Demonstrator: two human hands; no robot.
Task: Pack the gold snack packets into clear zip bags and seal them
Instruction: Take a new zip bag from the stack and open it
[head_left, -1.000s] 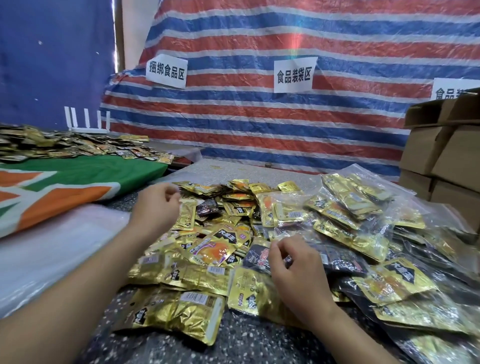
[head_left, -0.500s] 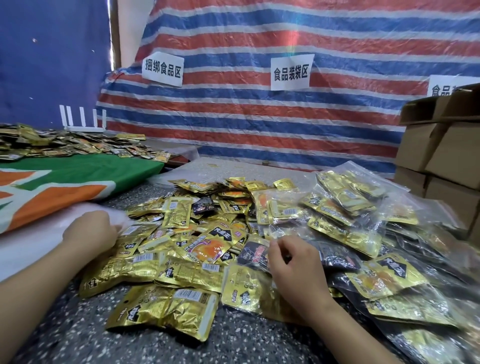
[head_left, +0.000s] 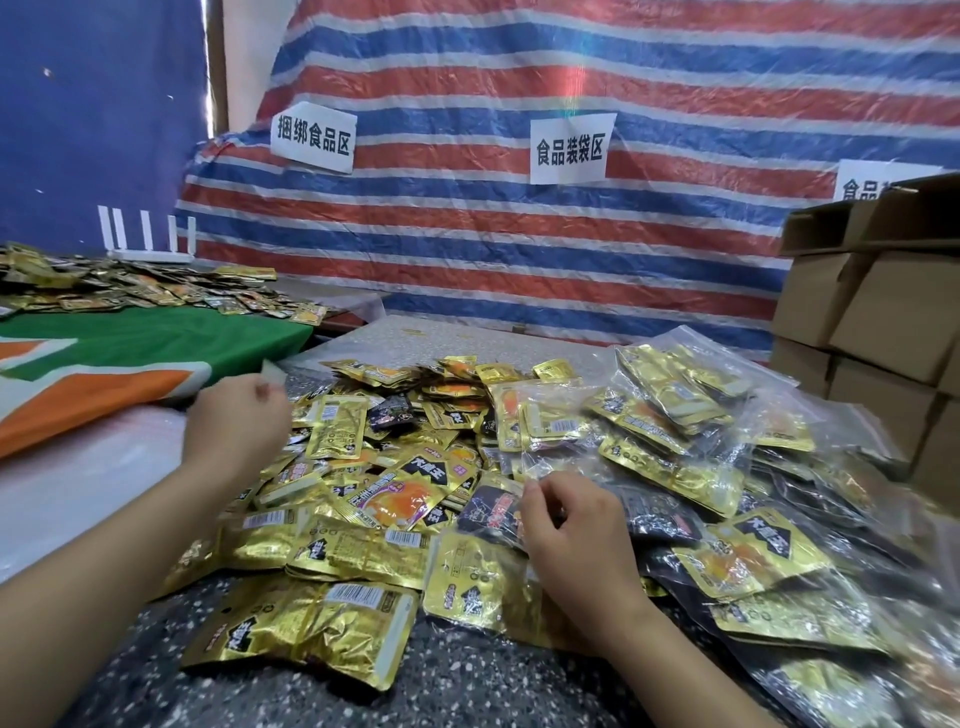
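Gold foil snack packets (head_left: 363, 499) lie heaped on the speckled table (head_left: 467, 686). Our left hand (head_left: 236, 431) pinches a clear bag corner (head_left: 272, 371), likely fetching a fresh bag; our right hand (head_left: 571, 525) pinches a clear zip bag's edge (head_left: 530, 467), probably steadying it.

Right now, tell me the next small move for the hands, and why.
Probably bring the left hand with its clear bag across to the right hand and spread the bag's mouth. The left pinches what looks like an empty bag above the loose packets; the right rests curled on the pile, seemingly pinching something.
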